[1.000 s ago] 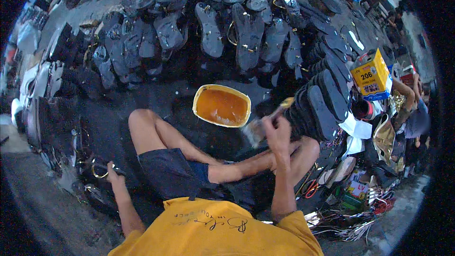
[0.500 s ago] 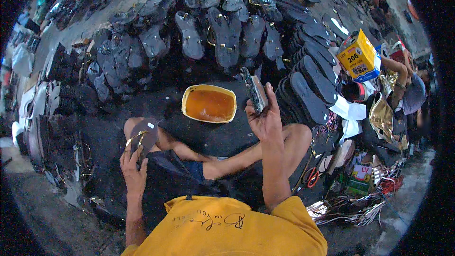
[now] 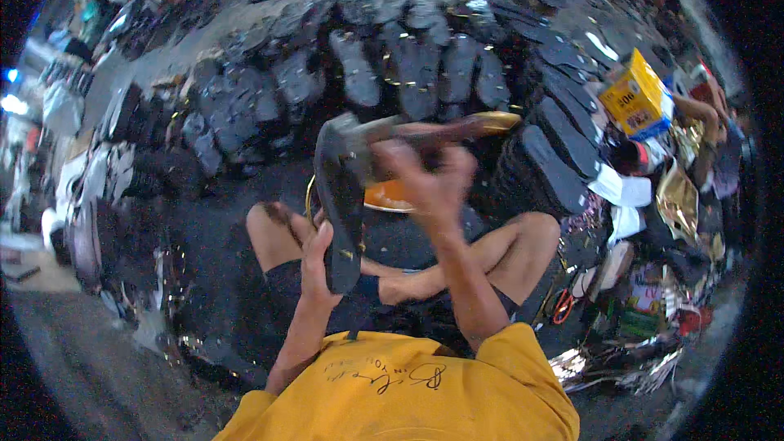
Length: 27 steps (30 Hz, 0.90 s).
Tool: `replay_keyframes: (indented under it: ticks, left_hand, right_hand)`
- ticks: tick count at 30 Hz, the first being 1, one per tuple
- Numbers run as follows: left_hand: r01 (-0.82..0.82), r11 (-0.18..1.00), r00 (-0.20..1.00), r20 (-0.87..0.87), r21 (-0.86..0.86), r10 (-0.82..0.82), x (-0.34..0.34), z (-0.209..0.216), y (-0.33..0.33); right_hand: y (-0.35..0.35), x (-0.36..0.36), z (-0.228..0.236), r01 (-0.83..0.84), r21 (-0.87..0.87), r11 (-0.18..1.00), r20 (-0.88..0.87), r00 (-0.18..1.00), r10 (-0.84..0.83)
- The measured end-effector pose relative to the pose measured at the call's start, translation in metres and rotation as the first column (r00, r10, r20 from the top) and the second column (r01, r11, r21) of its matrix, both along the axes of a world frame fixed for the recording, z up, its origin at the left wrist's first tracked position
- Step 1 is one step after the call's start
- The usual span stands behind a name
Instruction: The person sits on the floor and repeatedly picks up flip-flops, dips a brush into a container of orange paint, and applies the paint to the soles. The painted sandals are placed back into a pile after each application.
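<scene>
My left hand (image 3: 317, 260) grips a dark flat sandal (image 3: 338, 212) on edge in front of my lap, its underside turned to the right. A thin gold strap shows on the sandal's left side. Closed and blurred by motion, my right hand (image 3: 437, 184) holds a long tool with a brown handle (image 3: 478, 126). The tool's greyish end meets or overlaps the upper part of the sole; its kind is too smeared to tell. Behind the sandal and right hand, a pale tub (image 3: 390, 209) of orange-amber liquid is partly hidden.
Rows of dark sandals (image 3: 355, 69) curve across the far side. Stacked dark soles (image 3: 555, 163) stand to the right. Beyond them are a yellow box (image 3: 637, 98), white sheets (image 3: 621, 188) and gold material (image 3: 678, 200). Another person's arm (image 3: 698, 114) shows at far right.
The sandal has come off my left knee, moved right and been turned on edge. My right hand has swung the tool left to the sole. The head view has shifted slightly.
</scene>
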State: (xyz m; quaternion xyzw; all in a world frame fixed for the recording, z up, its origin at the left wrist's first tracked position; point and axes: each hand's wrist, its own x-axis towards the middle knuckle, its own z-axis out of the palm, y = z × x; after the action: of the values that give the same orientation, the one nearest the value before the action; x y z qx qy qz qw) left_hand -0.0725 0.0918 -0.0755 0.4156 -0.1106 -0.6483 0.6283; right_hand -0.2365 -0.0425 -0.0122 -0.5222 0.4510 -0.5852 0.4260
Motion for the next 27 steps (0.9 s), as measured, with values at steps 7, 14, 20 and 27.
replay_keyframes:
  ticks: [7,14,20,27]
  left_hand:
    - [0.069,0.994,0.997,-0.033,-0.08,-0.072,-0.023,0.002,0.02]
    - [0.211,0.975,0.888,0.43,-0.062,-0.165,-0.03,-0.011,0.009]
    - [-0.108,0.993,0.965,0.236,-0.038,0.114,-0.044,0.045,-0.028]
    - [0.165,0.974,0.984,-0.045,-0.153,-0.174,-0.042,0.01,-0.026]
  right_hand:
    - [-0.012,-0.014,-0.022,0.034,0.005,0.999,0.001,0.999,-0.034]
    - [-0.02,-0.039,0.007,0.253,0.03,0.967,0.096,0.962,-0.255]
    - [0.011,-0.038,-0.021,0.158,0.052,0.986,0.193,0.967,-0.165]
    - [-0.006,-0.064,0.012,0.316,0.121,0.941,0.439,0.833,-0.336]
